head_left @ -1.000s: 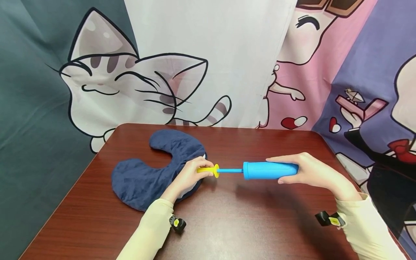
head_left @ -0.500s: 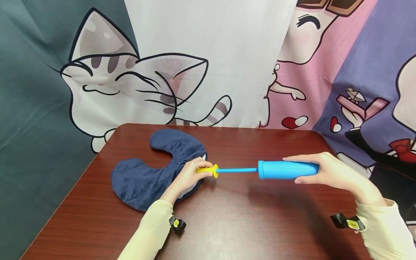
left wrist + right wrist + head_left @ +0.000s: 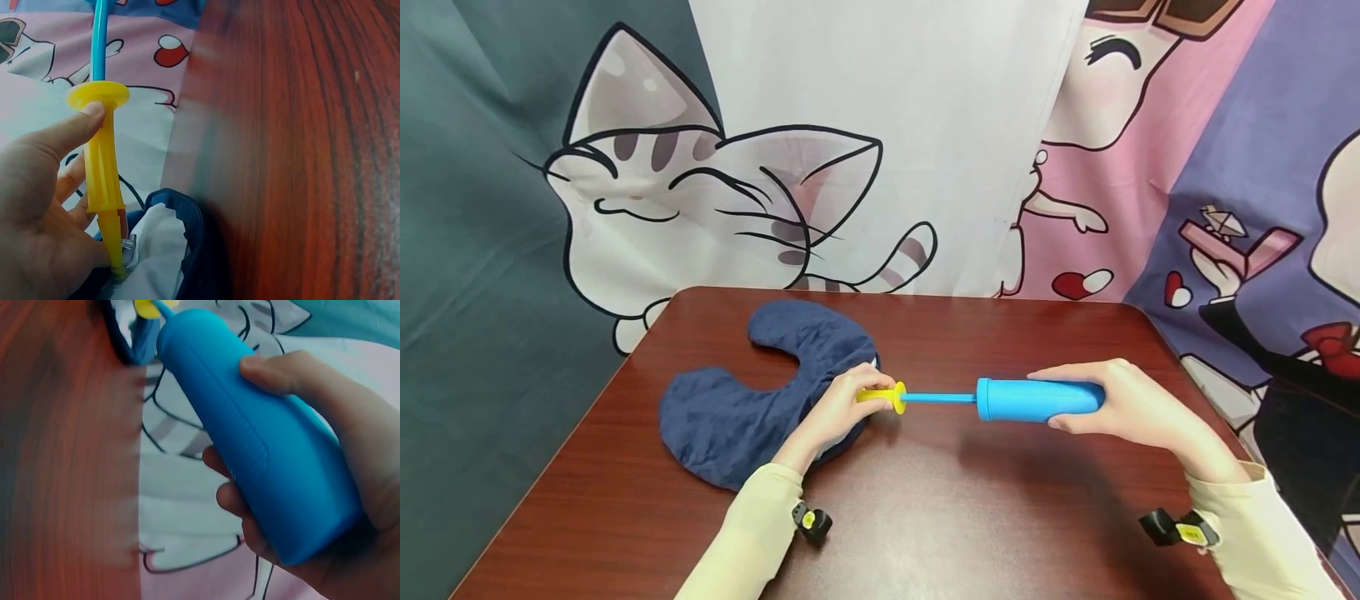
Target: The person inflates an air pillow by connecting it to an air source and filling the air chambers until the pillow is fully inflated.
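Slid blue pump barrel [image 3: 1018, 400] leftward from half a second earlier, shortening exposed rod [image 3: 940, 398]. Gripped barrel in right hand [image 3: 1138, 408], pinched yellow nozzle [image 3: 101, 165] in left hand [image 3: 835, 408]. Aligned long axis left-to-right between hands, above table [image 3: 970, 517], with left hand nearer navy pillow [image 3: 722, 417].

From above, the head view faces forward and down, while the left wrist camera [image 3: 817, 527] and right wrist camera [image 3: 1159, 527], both close, face opposite ways along the pump [image 3: 1037, 400], sharing its yellow flange [image 3: 98, 95].
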Demonstrator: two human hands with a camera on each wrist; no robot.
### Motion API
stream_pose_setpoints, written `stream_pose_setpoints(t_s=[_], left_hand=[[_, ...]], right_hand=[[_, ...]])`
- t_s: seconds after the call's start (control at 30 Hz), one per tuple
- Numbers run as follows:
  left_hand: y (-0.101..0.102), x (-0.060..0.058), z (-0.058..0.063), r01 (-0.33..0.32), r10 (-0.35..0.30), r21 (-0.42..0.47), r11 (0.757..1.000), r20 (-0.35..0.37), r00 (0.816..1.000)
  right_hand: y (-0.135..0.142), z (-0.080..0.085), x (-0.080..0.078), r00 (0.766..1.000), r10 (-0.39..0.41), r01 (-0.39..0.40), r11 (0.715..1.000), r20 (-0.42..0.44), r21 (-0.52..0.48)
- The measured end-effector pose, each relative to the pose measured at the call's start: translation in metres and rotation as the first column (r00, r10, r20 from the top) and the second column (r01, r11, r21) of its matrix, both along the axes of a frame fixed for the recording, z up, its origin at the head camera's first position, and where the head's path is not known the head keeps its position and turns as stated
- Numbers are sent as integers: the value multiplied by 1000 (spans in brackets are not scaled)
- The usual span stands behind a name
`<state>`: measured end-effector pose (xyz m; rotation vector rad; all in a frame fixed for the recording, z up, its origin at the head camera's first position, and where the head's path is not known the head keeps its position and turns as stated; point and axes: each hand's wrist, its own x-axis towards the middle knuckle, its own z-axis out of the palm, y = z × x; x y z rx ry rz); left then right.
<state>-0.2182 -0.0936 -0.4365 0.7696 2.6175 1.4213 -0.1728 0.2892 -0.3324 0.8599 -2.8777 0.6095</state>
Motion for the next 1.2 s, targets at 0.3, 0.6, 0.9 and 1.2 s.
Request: stream_pose_setpoints(t_s=[0.3, 0.6, 0.9, 1.2], left_hand=[[0, 3, 1, -4, 4, 4, 1000, -17, 1000], [2, 2, -1, -15, 15, 8, 1000, -19, 1000], [3, 1, -3, -20, 20, 7, 1000, -40, 999], [1, 2, -1, -18, 17, -23, 1000, -66, 998]], right_hand=[[-32, -5, -7, 1000, 12, -12, 1000, 8, 4], [-61, -15, -18, 999, 25, -25, 1000, 31, -8], [-88, -25, -26, 999, 37, -37, 999, 23, -6], [-94, -29, -28, 994, 58, -59, 998, 98, 9]])
